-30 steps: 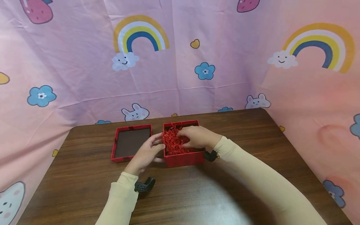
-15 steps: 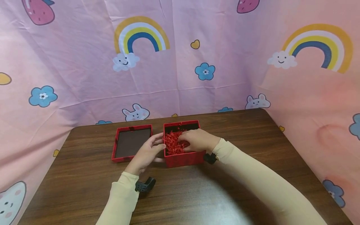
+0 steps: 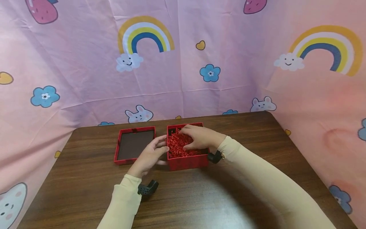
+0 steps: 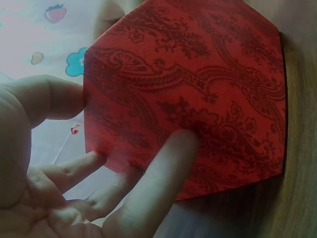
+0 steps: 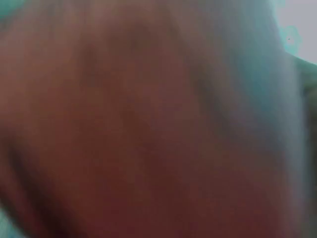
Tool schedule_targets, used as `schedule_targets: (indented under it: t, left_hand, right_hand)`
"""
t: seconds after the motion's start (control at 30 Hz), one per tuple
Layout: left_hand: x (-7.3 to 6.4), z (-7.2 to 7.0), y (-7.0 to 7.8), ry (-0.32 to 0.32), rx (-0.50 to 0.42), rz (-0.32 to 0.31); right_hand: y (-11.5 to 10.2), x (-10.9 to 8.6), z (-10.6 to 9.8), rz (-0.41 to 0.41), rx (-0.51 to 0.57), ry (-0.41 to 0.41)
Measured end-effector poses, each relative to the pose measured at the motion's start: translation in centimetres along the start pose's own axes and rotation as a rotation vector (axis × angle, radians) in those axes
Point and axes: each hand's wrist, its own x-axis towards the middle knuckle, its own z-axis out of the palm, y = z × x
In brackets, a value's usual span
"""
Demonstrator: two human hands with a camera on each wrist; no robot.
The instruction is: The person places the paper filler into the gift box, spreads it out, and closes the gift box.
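A red box with a dark inside stands uncovered on the table, filled with red shredded paper. In the left wrist view, the box's side shows a dark paisley pattern. My left hand touches the box's left wall with spread fingers, the thumb near its top edge. Over the right part of the box, my right hand reaches into the paper, thumb and fingers apart with red strands between them. Some of its fingers are hidden. The right wrist view is blurred and filled by the hand.
To the left of the box, a red lid lies with its dark inside up, partly behind the left hand. The brown wooden table is bordered by a pink and purple printed cloth at the back and sides.
My right hand dips a little toward the near side of the box, then comes back up with its fingers wider apart. The shredded paper shifts under it. The left hand stays on the box.
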Motion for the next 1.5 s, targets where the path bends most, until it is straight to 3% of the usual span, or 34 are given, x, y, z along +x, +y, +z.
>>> schedule_targets:
  t: [0.17,0.23,0.47,0.63,0.77,0.97,1.13,1.33,1.4,1.5]
  left_hand:
    - [0.0,0.0,0.2,0.001,-0.016,0.006]
    - [-0.1,0.0,0.2,-0.003,-0.013,0.008]
    - [-0.1,0.0,0.1,-0.008,-0.011,0.006]
    - [-0.1,-0.1,0.0,-0.018,-0.023,0.003]
    - [-0.1,0.0,-0.1,-0.017,-0.021,0.005]
    - [0.0,-0.2,-0.1,-0.011,-0.023,0.006]
    - [0.0,-0.3,-0.1,-0.016,-0.023,0.008]
    - [0.1,-0.2,-0.2,-0.011,-0.026,0.006]
    - [0.1,-0.2,-0.2,-0.009,-0.024,0.007]
    - [0.0,-0.1,-0.2,-0.006,-0.026,0.007]
  right_hand:
    - [-0.4,0.5,1.5,0.012,-0.188,-0.148]
    - [-0.6,0.5,1.6,0.014,-0.207,-0.172]
    - [-0.2,0.3,1.8,-0.017,-0.155,-0.09]
    - [0.4,-0.1,1.0,-0.062,0.01,0.061]
    - [0.9,-1.2,-0.6,-0.075,0.127,0.104]
    - [1.6,-2.2,-1.5,-0.136,0.212,0.063]
    - [1.3,-1.9,-0.2,-0.212,0.117,-0.014]
    - [0.7,-1.1,1.0,-0.194,-0.042,-0.058]
    - [0.6,-1.0,1.0,-0.189,-0.051,-0.063]
    - [0.9,-1.1,0.6,-0.197,0.031,-0.072]
